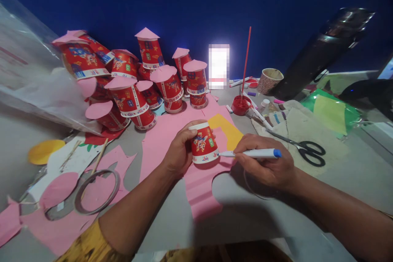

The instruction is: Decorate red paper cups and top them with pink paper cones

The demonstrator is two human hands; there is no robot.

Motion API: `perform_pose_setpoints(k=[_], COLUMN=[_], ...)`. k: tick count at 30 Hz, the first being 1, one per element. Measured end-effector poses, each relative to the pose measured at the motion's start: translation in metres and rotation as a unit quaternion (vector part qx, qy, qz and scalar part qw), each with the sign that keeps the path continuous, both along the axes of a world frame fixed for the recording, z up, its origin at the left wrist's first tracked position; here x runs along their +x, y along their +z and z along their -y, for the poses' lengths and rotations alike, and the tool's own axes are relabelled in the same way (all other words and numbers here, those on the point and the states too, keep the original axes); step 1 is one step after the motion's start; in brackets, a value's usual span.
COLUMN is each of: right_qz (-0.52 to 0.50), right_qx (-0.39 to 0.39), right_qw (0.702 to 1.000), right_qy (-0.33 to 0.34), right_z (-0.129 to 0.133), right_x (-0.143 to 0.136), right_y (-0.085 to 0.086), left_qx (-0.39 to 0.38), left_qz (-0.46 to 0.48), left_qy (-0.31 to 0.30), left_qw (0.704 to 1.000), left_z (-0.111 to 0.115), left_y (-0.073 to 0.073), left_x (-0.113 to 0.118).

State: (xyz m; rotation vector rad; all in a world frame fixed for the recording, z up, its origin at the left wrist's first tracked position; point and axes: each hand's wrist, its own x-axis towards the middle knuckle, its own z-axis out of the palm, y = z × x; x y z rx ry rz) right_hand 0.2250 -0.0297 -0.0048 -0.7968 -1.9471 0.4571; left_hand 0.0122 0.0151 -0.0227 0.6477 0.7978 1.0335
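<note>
My left hand (181,147) is wrapped round a red paper cup (205,141) with printed figures and a white patterned band at its lower edge. The cup is upright, slightly tilted, above pink paper (166,139). Pinched in my right hand (265,161) is a white marker (258,153) with a blue end. Its tip points left and meets or nearly meets the band at the cup's lower right. A yellow paper piece (231,131) lies behind, between the hands.
Red cups with pink cone tops (125,98) are stacked at the back left. A tape roll (80,192) and pink scraps lie front left. Black scissors (307,149), a red pot (241,105) with a stick, and a dark cylinder (319,53) are at the right.
</note>
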Motion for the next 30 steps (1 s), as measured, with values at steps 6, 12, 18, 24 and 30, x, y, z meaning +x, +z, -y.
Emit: perform_pose_setpoints(k=[6, 12, 18, 24, 30], right_qz=[-0.002, 0.028, 0.005, -0.009, 0.0], right_qx=[-0.012, -0.014, -0.021, -0.022, -0.02], right_qw=[1.0, 1.0, 1.0, 1.0, 1.0], right_qy=[0.013, 0.005, 0.002, 0.007, 0.004], right_z=[0.0001, 0.0, -0.0008, -0.0012, -0.0016], right_x=[-0.0013, -0.001, 0.0007, -0.0006, -0.0004], right_y=[-0.001, 0.002, 0.0033, -0.0014, -0.0002], left_qx=[0.001, 0.014, 0.005, 0.012, 0.011], left_qz=[-0.004, -0.002, 0.001, 0.002, 0.006], left_qy=[-0.003, -0.004, -0.004, -0.008, -0.012], left_qw=[1.0, 1.0, 1.0, 1.0, 1.0], left_z=[0.001, 0.001, -0.0001, -0.0006, 0.0002], left_y=[-0.0001, 0.0002, 0.0002, -0.0003, -0.0001], left_x=[-0.0003, -0.0003, -0.0006, 0.0, -0.0006])
